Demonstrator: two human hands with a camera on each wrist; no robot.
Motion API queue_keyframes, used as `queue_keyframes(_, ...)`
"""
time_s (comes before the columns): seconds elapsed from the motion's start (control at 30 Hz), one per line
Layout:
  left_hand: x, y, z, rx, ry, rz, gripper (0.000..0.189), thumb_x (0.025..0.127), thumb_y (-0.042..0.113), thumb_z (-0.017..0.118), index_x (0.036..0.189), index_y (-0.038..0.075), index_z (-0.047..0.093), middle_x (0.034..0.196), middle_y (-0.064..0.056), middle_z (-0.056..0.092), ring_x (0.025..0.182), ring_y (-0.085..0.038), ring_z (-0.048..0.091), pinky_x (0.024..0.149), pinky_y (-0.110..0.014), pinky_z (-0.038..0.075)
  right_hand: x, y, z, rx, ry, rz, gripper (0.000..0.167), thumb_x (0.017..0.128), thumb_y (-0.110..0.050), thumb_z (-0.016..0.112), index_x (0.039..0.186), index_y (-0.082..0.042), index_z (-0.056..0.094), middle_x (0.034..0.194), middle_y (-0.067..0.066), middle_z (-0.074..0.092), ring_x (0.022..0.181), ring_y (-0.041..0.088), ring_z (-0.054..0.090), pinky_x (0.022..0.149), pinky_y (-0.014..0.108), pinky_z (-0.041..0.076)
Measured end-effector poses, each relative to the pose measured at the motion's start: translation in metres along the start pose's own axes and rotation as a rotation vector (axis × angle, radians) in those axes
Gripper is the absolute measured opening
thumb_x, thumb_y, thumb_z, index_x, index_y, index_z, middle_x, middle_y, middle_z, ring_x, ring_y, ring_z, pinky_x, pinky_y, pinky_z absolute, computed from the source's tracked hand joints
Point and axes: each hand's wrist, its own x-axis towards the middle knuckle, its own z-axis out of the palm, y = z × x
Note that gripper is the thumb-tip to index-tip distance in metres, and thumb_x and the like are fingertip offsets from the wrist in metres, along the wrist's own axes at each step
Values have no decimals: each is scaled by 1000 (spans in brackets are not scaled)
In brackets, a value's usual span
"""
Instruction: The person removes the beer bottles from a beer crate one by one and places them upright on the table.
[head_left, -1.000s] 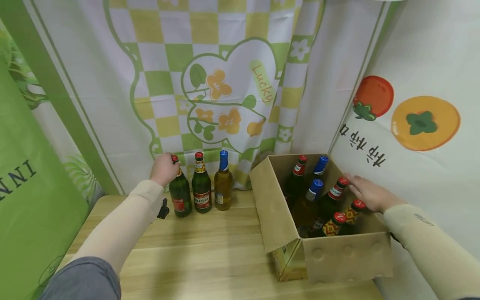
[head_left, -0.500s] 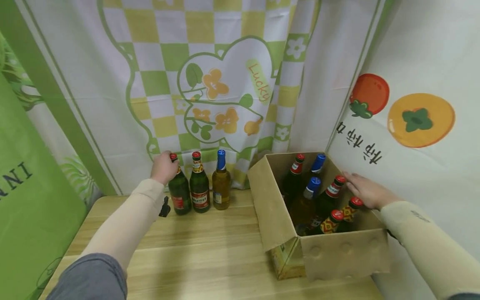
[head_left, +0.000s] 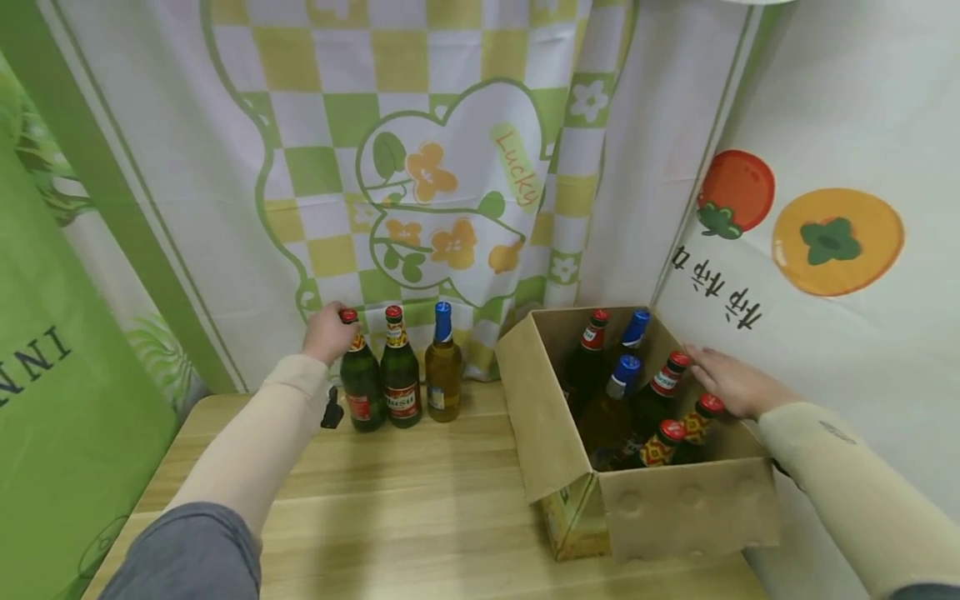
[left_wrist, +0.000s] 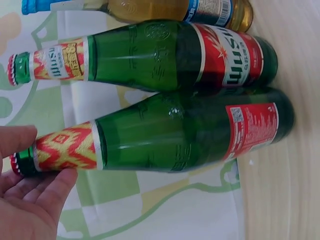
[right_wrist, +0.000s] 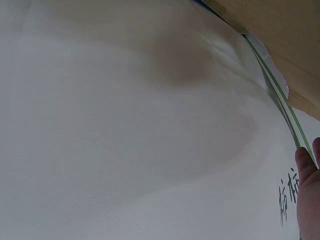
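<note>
- Fingers of my left hand [head_left: 330, 333] are curling loosely round the neck of the leftmost green bottle [head_left: 363, 387], thumb lying on the opposite side, just below the red cap.
- That bottle is standing on the wooden table [head_left: 420, 508], ending a row against the curtain [head_left: 450, 175].
- Compared with a second ago, little is changing: its base is sitting slightly nearer the middle green bottle [head_left: 401, 379], and in the left wrist view the two bodies are appearing to touch.
- I am judging from this that the bottle is being straightened into line rather than carried, my hand steadying it more than bearing its weight.
- The blue-capped amber bottle [head_left: 444, 379] is standing just beside the middle one.
- My right hand [head_left: 738, 383] is lying nearly flat, fingers extended, grasping nothing, at the right edge of the cardboard box [head_left: 543, 408]; whether it is pressing, I cannot tell.
- Inside, four red-capped bottles [head_left: 665, 383] and two blue-capped bottles [head_left: 624, 382] are standing together.
</note>
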Motion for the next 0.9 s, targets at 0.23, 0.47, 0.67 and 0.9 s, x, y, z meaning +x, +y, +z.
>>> queue_keyframes(0.23, 4, 8, -4, -20, -39, -19, 52, 103, 15, 56, 142, -16, 41, 127, -36, 55, 106, -45, 60, 91, -53, 50, -1, 1, -1, 2, -23, 25, 49, 109, -11, 44, 147, 20, 38, 149, 43, 36, 136, 62, 35, 111, 65, 29)
queue_keyframes(0.47, 9, 52, -13, -105, -7, 77, 64, 105, 18, 53, 155, -11, 26, 150, -34, 37, 117, -42, 55, 98, -53, 45, -2, 3, 2, -2, -21, 15, 50, 110, -13, 43, 147, 19, 38, 149, 42, 37, 136, 61, 36, 112, 65, 30)
queue_keyframes(0.67, 4, 134, 11, -126, -44, 232, 58, 104, 20, 59, 152, -4, 38, 155, -25, 39, 144, -40, 38, 114, -50, 36, -4, 1, 1, 23, -36, 48, 51, 111, -15, 41, 149, 19, 36, 150, 42, 35, 137, 61, 33, 112, 65, 28)
queue_keyframes(0.9, -23, 202, 76, -151, -248, 388, 50, 103, 19, 63, 145, -3, 47, 146, -23, 52, 135, -35, 49, 111, -43, 40, -3, 0, -1, -1, -40, 22, 51, 110, -13, 43, 148, 19, 36, 150, 41, 36, 137, 60, 35, 113, 64, 29)
